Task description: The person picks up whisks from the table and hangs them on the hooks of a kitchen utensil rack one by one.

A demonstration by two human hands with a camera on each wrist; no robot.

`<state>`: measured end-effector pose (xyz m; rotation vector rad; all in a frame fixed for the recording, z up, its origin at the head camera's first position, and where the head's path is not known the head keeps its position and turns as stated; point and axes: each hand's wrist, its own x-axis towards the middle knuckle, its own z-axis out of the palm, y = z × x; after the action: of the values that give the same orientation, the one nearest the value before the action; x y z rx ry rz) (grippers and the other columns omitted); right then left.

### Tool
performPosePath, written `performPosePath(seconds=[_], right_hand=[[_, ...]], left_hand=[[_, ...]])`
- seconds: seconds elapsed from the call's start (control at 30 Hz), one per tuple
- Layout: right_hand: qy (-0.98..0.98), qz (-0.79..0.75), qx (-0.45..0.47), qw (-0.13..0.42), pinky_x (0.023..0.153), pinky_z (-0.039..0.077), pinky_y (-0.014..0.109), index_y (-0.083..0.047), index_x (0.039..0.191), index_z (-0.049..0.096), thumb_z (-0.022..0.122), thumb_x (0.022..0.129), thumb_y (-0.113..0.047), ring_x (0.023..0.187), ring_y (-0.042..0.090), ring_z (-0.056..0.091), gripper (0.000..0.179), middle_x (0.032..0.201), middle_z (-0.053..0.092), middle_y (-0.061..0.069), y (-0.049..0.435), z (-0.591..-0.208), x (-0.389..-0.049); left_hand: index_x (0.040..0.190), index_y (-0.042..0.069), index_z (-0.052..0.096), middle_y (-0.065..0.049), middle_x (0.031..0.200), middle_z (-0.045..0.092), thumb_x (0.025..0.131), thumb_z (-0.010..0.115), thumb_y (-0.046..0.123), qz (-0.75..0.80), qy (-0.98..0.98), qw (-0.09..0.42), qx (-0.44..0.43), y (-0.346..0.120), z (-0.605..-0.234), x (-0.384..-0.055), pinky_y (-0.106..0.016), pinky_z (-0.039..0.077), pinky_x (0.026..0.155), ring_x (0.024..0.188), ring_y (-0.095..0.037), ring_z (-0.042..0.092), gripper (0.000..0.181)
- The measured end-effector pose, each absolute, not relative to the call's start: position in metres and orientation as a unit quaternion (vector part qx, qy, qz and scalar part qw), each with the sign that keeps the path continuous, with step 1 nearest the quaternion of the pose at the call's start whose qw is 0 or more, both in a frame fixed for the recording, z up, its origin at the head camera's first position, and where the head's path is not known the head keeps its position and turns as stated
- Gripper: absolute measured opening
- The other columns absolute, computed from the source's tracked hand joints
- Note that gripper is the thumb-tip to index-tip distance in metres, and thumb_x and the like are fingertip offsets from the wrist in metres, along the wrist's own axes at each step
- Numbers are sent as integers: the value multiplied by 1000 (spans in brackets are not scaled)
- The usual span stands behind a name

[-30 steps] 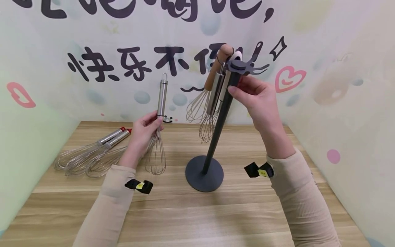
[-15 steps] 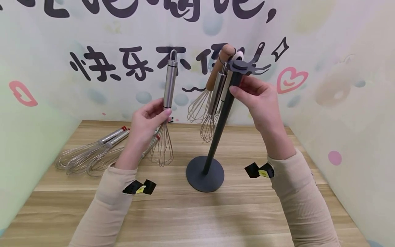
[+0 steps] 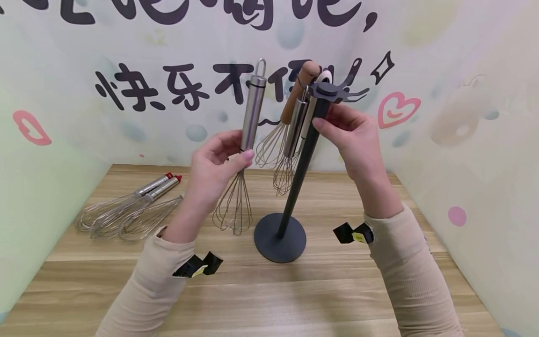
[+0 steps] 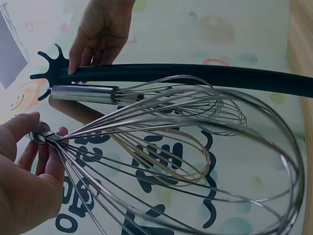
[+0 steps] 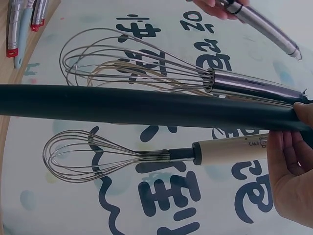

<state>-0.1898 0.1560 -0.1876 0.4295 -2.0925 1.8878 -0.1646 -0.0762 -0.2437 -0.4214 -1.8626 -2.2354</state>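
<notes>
In the head view my left hand [image 3: 212, 173] holds a metal whisk [image 3: 253, 112] upright between thumb and fingers, where handle meets wires. Its loop points up, left of and apart from the hanging whisks. My right hand [image 3: 351, 142] grips the dark stand [image 3: 300, 173] just below its hooked top, the thumb on the pole. On the stand's left side hang a wooden-handled whisk [image 3: 294, 98], a steel-handled whisk [image 3: 296, 126] and a cream-handled whisk [image 5: 230, 149], the last mostly hidden behind the pole in the head view.
Several metal whisks [image 3: 156, 192] with red-tipped handles lie on the left of the wooden table [image 3: 337, 290]; my left arm hides part of that group. The stand's round base [image 3: 280, 252] rests mid-table. A printed wall [image 3: 189, 42] rises behind. Bare hooks [image 3: 353, 96] jut out at the stand's right.
My left hand has carried the whisk up and to the right, closer to the stand. The right hand stays on the pole, and the hanging whisks look unmoved.
</notes>
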Motion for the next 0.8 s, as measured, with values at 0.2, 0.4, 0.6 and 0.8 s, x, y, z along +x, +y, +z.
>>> performPosePath(seconds=[0.2,0.4,0.6,0.8], right_hand=[[-727,654,147,147,78,53,18,3,121,62,67,86,-6,87,15,59,37,88,69,-7,156,-189,-189],[-725,656,148,148,78,52,18,3,119,64,67,86,-6,88,16,59,35,88,69,-7,155,-189,-189],[-725,656,147,146,80,53,18,3,119,64,67,86,-6,88,15,60,35,88,69,-7,154,-189,-189],[-728,652,150,149,80,53,18,1,117,65,67,86,-6,87,15,59,32,88,69,-6,155,-189,-188]], left_hand=[[123,1,59,7,103,65,82,70,0,-734,-655,98,-151,-68,-240,-157,-18,53,79,98,-9,62,42],[124,0,59,-6,112,66,80,70,-4,-731,-649,104,-184,-60,-240,-151,-20,53,83,97,-9,64,45],[124,2,59,-11,110,64,80,71,-2,-725,-652,108,-192,-54,-241,-149,-23,55,78,95,-12,63,46],[125,2,59,-15,112,62,80,72,-2,-722,-655,97,-199,-48,-242,-151,-24,57,78,96,-14,62,47]])
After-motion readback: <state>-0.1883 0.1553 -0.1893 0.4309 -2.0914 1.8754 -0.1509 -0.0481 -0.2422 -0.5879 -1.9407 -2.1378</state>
